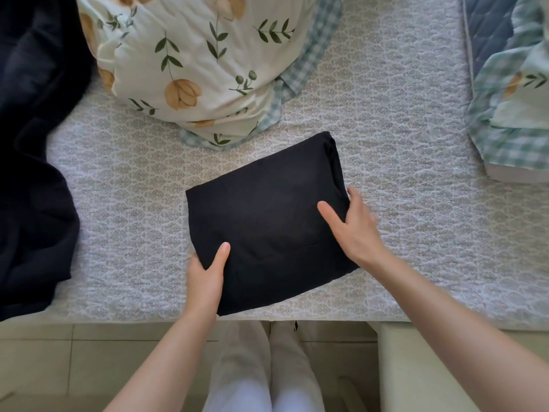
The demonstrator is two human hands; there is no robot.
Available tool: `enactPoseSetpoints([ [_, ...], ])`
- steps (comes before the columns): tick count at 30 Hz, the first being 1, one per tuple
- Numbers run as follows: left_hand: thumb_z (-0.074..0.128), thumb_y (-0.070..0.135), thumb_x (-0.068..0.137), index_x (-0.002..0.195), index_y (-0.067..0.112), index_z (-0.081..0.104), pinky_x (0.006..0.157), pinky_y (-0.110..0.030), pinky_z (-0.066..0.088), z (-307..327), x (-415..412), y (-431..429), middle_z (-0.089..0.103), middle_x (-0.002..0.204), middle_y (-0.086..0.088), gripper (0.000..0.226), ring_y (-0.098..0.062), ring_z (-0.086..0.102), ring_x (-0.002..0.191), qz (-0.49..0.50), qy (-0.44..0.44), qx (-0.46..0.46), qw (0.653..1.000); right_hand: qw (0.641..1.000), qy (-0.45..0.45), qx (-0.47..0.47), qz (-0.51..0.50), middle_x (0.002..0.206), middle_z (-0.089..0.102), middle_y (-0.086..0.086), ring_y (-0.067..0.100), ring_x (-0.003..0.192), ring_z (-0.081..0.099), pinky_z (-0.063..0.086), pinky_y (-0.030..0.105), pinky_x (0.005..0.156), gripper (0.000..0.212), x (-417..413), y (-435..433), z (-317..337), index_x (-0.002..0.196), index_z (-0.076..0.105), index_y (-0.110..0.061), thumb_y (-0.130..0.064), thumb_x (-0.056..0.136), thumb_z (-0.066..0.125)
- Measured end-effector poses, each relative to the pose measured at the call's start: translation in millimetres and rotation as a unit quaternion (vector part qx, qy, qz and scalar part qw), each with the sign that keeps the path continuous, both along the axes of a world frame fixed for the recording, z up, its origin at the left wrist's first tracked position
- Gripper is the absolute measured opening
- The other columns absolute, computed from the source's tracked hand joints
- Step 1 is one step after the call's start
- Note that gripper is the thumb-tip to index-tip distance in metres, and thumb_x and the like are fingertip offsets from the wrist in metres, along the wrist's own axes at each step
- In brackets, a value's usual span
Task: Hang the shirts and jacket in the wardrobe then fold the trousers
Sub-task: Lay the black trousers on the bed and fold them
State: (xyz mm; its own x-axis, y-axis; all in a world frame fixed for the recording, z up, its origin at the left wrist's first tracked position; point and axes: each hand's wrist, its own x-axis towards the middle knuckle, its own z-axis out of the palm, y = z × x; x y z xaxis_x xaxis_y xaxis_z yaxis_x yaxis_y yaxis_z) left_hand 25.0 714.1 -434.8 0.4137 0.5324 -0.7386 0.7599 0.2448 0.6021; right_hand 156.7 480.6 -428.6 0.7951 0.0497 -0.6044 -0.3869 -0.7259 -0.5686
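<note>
A pair of dark navy trousers (267, 215), folded into a compact rectangle, lies on the bed near its front edge. My left hand (206, 278) grips the bundle's near left corner, thumb on top and fingers tucked under the cloth. My right hand (353, 224) holds the right edge, thumb lying on top and fingers wrapped round the side. Another dark garment (32, 173) lies crumpled along the left side of the bed.
The bed has a pale patterned quilted cover (401, 173). A floral pillow (190, 58) sits behind the trousers, and a floral and checked duvet (514, 108) lies at the right. Tiled floor (89, 367) and my white-trousered legs show below the bed edge.
</note>
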Motion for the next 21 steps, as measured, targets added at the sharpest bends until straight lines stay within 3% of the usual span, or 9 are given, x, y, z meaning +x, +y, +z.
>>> enactPoseSetpoints([
  [2, 0.069, 0.048, 0.086, 0.128, 0.029, 0.055, 0.09, -0.03, 0.049, 1, 0, -2, 0.063, 0.116, 0.017, 0.048, -0.007, 0.06, 0.106, 0.017, 0.011, -0.017, 1.0, 1.0, 0.005, 0.012, 0.006, 0.157, 0.024, 0.001, 0.025, 0.144, 0.023, 0.025, 0.049, 0.116, 0.105, -5, 11, 0, 0.153, 0.01, -0.026, -0.085, 0.072, 0.042],
  [5, 0.075, 0.051, 0.08, 0.127, 0.028, 0.058, 0.099, -0.041, 0.05, 3, 2, -4, 0.067, 0.118, 0.012, 0.055, -0.015, 0.063, 0.11, 0.065, 0.032, -0.078, 0.994, 0.999, 0.021, 0.0, 0.026, 0.151, 0.036, -0.002, 0.022, 0.136, 0.038, 0.035, 0.045, 0.109, 0.103, -5, 19, 0, 0.15, 0.015, -0.027, -0.085, 0.071, 0.046],
  [8, 0.081, 0.052, 0.072, 0.116, 0.025, 0.065, 0.084, -0.038, 0.057, 4, 5, -3, 0.073, 0.109, 0.007, 0.055, -0.018, 0.069, 0.099, 0.106, 0.049, -0.144, 0.983, 0.997, 0.067, -0.007, -0.033, 0.129, 0.056, -0.004, 0.021, 0.117, 0.056, 0.044, 0.039, 0.098, 0.092, 3, 12, -4, 0.138, 0.035, -0.019, -0.08, 0.07, 0.054],
  [12, 0.084, 0.047, 0.07, 0.112, 0.02, 0.067, 0.07, -0.032, 0.057, 6, 3, 0, 0.075, 0.103, 0.003, 0.052, -0.018, 0.072, 0.092, 0.119, 0.039, -0.163, 0.979, 0.971, 0.195, 0.094, -0.105, 0.097, 0.075, -0.005, 0.015, 0.089, 0.071, 0.055, 0.033, 0.083, 0.068, 12, -5, -4, 0.107, 0.069, -0.018, -0.072, 0.067, 0.068],
  [15, 0.083, 0.044, 0.073, 0.108, 0.022, 0.068, 0.069, -0.03, 0.058, 10, -4, -1, 0.077, 0.096, 0.006, 0.044, -0.014, 0.074, 0.085, 0.126, 0.004, -0.166, 0.978, 0.964, 0.214, 0.125, -0.099, 0.09, 0.076, -0.008, 0.009, 0.08, 0.073, 0.053, 0.025, 0.07, 0.057, 5, -7, 1, 0.097, 0.074, -0.021, -0.07, 0.07, 0.069],
  [21, 0.083, 0.042, 0.073, 0.102, 0.026, 0.07, 0.063, -0.028, 0.058, 32, -29, -4, 0.077, 0.094, 0.01, 0.035, -0.01, 0.074, 0.083, 0.142, -0.028, -0.151, 0.978, 0.969, 0.156, 0.138, -0.135, 0.088, 0.076, -0.01, 0.008, 0.08, 0.073, 0.054, 0.027, 0.071, 0.042, -26, -7, 21, 0.098, 0.071, -0.027, -0.063, 0.077, 0.067],
])
